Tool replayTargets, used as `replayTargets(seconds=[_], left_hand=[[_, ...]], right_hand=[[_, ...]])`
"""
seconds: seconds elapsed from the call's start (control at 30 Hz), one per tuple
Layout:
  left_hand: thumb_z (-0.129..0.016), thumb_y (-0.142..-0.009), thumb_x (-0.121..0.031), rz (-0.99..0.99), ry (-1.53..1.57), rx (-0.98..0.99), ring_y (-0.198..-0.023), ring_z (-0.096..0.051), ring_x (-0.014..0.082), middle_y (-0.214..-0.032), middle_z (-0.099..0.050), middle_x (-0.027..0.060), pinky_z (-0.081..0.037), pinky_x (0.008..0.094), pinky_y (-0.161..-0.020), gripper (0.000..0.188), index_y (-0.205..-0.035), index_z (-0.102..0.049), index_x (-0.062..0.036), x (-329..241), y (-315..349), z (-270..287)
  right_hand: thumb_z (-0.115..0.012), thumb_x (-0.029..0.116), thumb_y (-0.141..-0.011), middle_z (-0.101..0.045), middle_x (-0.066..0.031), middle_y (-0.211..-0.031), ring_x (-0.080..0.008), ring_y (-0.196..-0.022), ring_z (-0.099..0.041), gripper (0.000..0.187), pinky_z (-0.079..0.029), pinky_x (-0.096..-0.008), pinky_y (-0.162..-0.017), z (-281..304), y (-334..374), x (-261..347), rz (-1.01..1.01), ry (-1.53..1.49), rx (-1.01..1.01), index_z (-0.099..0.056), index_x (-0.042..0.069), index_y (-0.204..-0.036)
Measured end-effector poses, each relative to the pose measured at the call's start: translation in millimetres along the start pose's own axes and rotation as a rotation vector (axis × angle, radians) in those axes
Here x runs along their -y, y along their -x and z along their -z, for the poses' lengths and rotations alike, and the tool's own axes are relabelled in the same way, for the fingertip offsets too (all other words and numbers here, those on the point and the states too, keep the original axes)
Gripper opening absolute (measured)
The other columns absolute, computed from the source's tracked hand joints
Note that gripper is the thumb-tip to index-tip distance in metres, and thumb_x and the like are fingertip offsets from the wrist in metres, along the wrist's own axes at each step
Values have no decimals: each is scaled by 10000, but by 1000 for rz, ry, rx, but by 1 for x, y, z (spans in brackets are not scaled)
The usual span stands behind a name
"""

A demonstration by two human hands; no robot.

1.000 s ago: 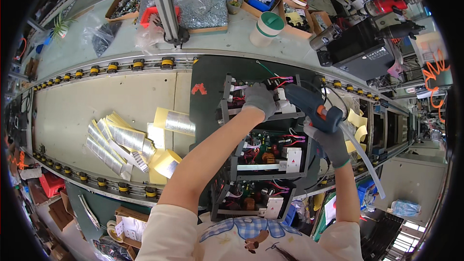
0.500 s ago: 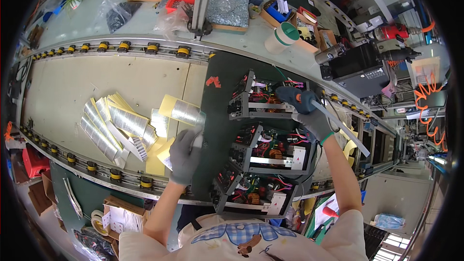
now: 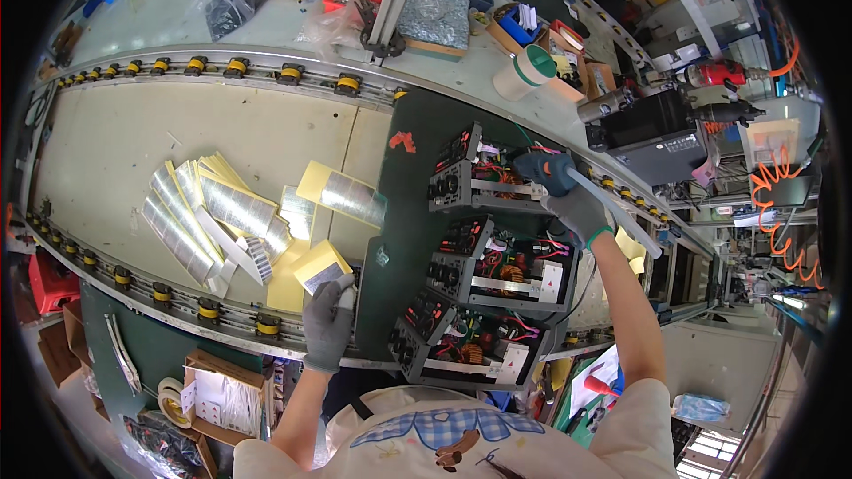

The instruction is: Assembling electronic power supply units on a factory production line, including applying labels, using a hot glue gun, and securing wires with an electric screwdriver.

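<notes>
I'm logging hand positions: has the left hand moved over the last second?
Yes: the left hand has moved left and nearer, away from the farthest open chassis, to close by the nearest yellow-and-silver sheet.

The right hand [image 3: 580,216] partly hides the blue glue gun [image 3: 548,171].

There's the dark blue glue gun [image 3: 546,170], gripped in the right hand [image 3: 579,215] above the farthest electronic unit [image 3: 488,176], pale glue stick [image 3: 621,215] slanting out behind! That unit sits open, black-framed, wiring exposed. And a yellow-and-silver sheet [image 3: 322,268] lies at the left hand's [image 3: 328,324] fingertips, contact unclear.
</notes>
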State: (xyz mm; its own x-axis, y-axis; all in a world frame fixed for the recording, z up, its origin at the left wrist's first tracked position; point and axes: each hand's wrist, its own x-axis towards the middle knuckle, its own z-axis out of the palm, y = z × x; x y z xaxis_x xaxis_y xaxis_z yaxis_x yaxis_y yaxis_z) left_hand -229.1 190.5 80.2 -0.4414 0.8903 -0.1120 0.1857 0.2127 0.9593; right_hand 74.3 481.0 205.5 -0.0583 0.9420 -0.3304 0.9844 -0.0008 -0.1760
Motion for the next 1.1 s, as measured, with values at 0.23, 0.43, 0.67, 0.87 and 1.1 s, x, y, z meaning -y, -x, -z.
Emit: replayTargets(seconds=[0.23,0.43,0.67,0.87,1.1], left_hand=[[-578,-900,-109,29,-27,57,-852,-657,247,-973,-652,135,-504,317,-770,246,-1123,-642,-26,6,5,8],[-582,-904,-121,101,-59,143,-875,-671,248,-987,-656,141,-509,322,-775,252,-1127,-642,-20,7,7,6],[-589,-914,-108,130,2,277,-851,-630,142,-973,-668,102,-492,271,-783,269,-1154,-642,0,-5,4,-15],[-605,-902,-131,-47,-80,230,-812,-648,223,-920,-652,138,-502,297,-729,235,-1106,-659,-26,-25,8,-20],[-582,-911,-304,-753,-341,493,-1150,-539,329,-1257,-538,171,-442,415,-977,427,-1228,-543,-20,-99,-7,-147]], right_hand=[[-725,363,-714,-680,-199,-928,-348,-862,-652,523,-504,-385,-773,2,8,-7,27,-50,-101,-627,-4,-1073],[-690,104,-762,-631,-5,-905,-92,-754,-566,329,-453,-242,-666,24,131,-35,-2,-844,40,-625,43,-1078],[-737,117,-751,-638,-18,-932,-101,-810,-584,346,-477,-263,-729,-30,198,-60,-150,-696,-1,-634,31,-1070],[-738,124,-754,-618,9,-855,-82,-755,-563,285,-463,-256,-674,-50,188,-76,-226,-651,44,-639,41,-1008],[-747,93,-719,-623,18,-820,-62,-700,-560,283,-454,-234,-629,-29,214,-81,-265,-857,-94,-658,44,-983]])
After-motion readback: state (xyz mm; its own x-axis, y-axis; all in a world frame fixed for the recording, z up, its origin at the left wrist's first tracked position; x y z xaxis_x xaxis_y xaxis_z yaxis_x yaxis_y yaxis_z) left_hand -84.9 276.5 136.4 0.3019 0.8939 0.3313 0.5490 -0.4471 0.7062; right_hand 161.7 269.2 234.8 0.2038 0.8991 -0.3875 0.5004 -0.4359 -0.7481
